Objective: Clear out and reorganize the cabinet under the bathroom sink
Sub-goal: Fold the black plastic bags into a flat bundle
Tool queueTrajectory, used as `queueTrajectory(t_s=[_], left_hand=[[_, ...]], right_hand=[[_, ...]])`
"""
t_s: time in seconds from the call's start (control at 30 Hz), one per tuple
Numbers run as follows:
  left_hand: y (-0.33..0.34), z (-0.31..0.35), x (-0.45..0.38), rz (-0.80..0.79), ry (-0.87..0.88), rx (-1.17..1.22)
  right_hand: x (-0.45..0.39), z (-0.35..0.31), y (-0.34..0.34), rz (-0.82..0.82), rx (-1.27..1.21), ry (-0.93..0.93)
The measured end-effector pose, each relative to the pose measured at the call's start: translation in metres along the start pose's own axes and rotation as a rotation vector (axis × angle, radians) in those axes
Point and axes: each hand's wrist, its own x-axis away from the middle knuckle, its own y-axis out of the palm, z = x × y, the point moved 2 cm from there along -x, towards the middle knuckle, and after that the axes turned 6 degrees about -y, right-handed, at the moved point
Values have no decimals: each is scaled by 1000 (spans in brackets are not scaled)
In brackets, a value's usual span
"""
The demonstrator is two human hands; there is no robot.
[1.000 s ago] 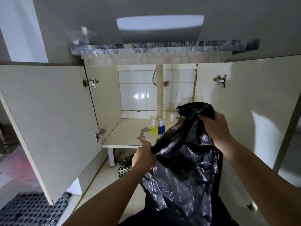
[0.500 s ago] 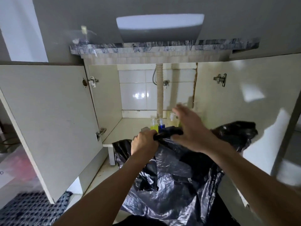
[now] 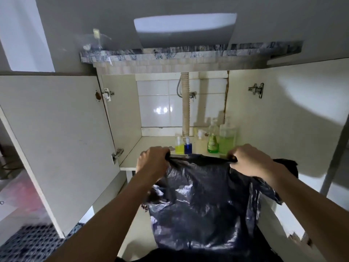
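Both hands pulling the rim of a black trash bag (image 3: pixel 204 201) apart in front of the open cabinet (image 3: pixel 264 118); left hand (image 3: pixel 153 160) grip closed, pinching a bunched bit of rim at 9 o'clock of the bag mouth; right hand (image 3: pixel 249 159) grip closed on the rim at 3 o'clock; rim stretched taut between them, bag body hanging down toward the floor, just in front of the shelf edge (image 3: pixel 128 168); risks, as a judgement: thin film may tear or slip out of a pinch if pulled wider; the mouth does not look properly open, so anything dropped could miss and land on the floor; the taut rim sits near the bottles and a forward swing could topple them; at 12 o'clock of the bag on the shelf: small yellow bottle (image 3: pixel 179 147), small blue bottle (image 3: pixel 188 146), pale pump bottle (image 3: pixel 200 142), green bottle (image 3: pixel 213 142), large pump bottle (image 3: pixel 227 138), clustered toward the right wall; drain pipe (image 3: pixel 186 108) upright behind them, blocks reach to the back; left door (image 3: pixel 56 138) swung open at 9 o'clock; patterned mat (image 3: pixel 28 241) at 7 o'clock; basin (image 3: pixel 185 29) on the table (image 3: pixel 188 52) at 12 o'clock.
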Motion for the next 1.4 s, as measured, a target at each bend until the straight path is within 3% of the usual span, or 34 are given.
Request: queueTrajectory(t_s=[0.13, 0.23, 0.3, 0.5, 0.67, 0.87, 0.93, 1.0, 1.07, 1.23, 1.3, 1.4], left_hand=[[1, 7, -17, -206, 28, -72], [11, 15, -27, -408, 45, -97], [19, 20, -34, -448, 59, -94], [60, 28, -58, -360, 48, -141], [74, 21, -77, -157, -37, -19], [45, 7, -76, 12, -80, 84], [41, 4, -64, 24, -75, 175], [44, 0, -46, -88, -11, 217], [52, -2, -26, -336, 101, 98], [90, 8, 32, -912, 307, -226], [120, 6, 59, -1053, 346, -308], [168, -2, 103, -1205, 341, -360]], right_hand=[[1, 16, -16, -71, -66, 53], [1, 28, -12, -246, -30, 109], [-2, 34, -11, -262, -5, 132], [-45, 57, 24, -197, 51, 183], [-74, 57, 31, 92, 134, 139], [-58, 42, 8, 418, 26, 25], [-42, 42, 8, 444, 29, 18], [-21, 49, 18, 433, -10, 6], [-5, 57, 35, 335, -86, 10], [31, 78, 106, -345, -176, 155], [50, 87, 144, -527, -188, 241], [82, 87, 202, -667, -117, 253]])
